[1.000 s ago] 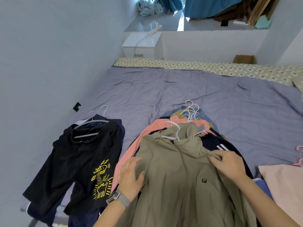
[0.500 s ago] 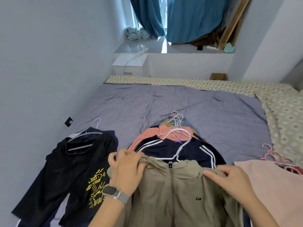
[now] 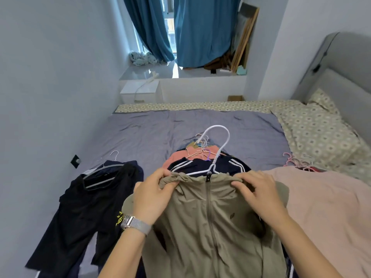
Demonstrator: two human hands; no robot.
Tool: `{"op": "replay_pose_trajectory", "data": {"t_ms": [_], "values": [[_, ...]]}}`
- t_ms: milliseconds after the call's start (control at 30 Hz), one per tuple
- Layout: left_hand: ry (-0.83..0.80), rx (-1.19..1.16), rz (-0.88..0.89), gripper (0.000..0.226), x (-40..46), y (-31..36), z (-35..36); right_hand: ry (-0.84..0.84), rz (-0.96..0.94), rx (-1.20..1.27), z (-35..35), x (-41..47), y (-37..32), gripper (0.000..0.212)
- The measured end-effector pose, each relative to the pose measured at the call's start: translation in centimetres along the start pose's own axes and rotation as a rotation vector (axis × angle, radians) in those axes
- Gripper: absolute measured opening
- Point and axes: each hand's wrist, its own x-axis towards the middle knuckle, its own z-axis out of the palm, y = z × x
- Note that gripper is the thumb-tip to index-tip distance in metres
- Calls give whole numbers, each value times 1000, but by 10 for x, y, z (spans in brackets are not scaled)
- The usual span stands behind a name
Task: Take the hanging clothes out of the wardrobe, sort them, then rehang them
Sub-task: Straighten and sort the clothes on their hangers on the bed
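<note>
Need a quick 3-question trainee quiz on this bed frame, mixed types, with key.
1. True or false: both hands grip the olive zip-up jacket at its shoulders.
2. Which wrist wears the silver mesh-band watch? A left, B right.
3. Fill in: the jacket's white wire hanger has its hook pointing ____ from the person.

Key: 1 true, left hand and right hand both hold it. 2 A. 3 away.

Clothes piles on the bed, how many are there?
3: a dark pile at left, the middle stack under the olive jacket, and a pink pile at right.
</note>
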Motion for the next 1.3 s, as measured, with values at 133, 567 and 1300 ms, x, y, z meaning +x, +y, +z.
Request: {"op": "replay_pose_trajectory", "data": {"t_ms": [133, 567, 1300], "values": [[-92, -59, 28, 15, -44, -10, -30, 89, -45, -126, -7, -42, -29, 20], [-134, 88, 200, 16, -85, 3, -68, 318, 51, -51, -39, -99, -81, 29], [-107, -47, 216, 13, -82, 19, -65, 9, 42, -50, -56, -79, -80, 14]]}}
